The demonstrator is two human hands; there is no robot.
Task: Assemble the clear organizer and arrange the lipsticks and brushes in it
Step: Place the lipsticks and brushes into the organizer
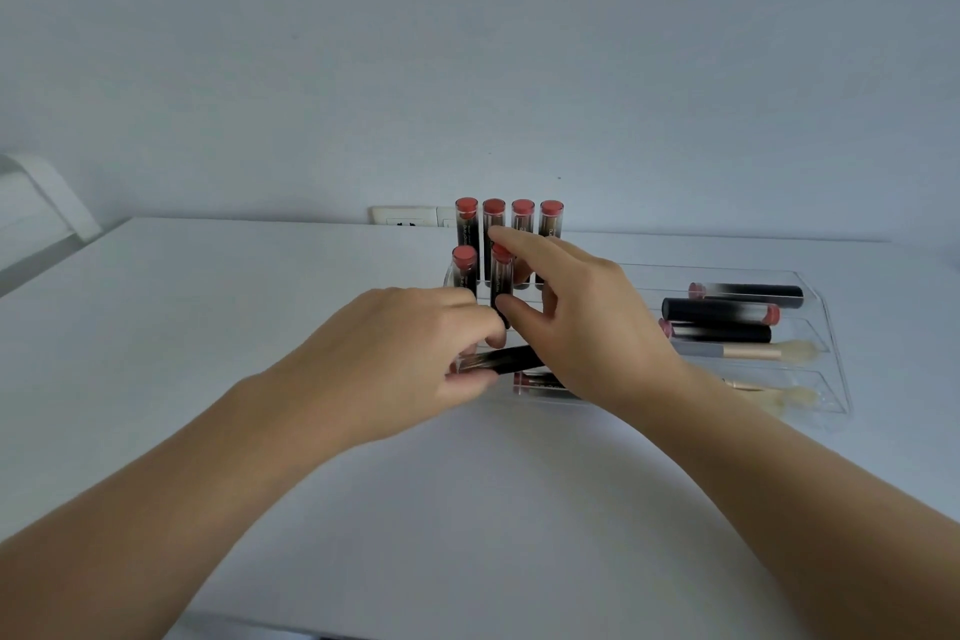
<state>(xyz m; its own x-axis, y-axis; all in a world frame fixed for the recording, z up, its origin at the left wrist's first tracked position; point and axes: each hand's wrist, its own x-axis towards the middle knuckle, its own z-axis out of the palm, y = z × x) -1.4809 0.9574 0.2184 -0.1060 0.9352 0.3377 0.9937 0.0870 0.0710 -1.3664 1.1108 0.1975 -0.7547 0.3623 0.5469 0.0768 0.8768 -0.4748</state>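
Six lipsticks (493,229) upright in organizer (826,327) | left hand (410,343) grips lipstick | right hand (576,317) pinches one

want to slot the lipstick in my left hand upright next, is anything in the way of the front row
Partly. The right hand reaches across the front row, its fingers around the second upright lipstick, so it covers the slots to the right of that one. The left hand holds its lipstick lying flat just in front. Nothing else visible blocks it.
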